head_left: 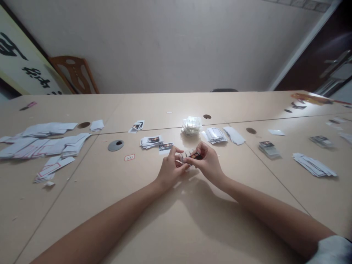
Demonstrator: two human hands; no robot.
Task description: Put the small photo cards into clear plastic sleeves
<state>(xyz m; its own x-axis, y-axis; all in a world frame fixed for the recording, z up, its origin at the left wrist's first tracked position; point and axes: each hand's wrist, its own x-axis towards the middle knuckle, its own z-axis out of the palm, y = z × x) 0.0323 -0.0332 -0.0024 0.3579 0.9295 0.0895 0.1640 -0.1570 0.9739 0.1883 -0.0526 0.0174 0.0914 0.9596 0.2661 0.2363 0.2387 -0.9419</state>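
Both my hands meet over the middle of the table. My left hand is closed, gripping a small clear plastic case by its edges. With thumb and fingers, my right hand pinches a dark printed picture card against the case. Whether the card lies inside or on top of it I cannot tell. Just beyond the hands is a pile of clear plastic cases. Left of the hands lie a stack of picture cards and a single picture card.
White paper strips cover the left side. Right of the pile are white-edged cards and blank slips. Filled-looking cases and more strips lie farther right. A grey cable grommet and pink-handled scissors are on the left.
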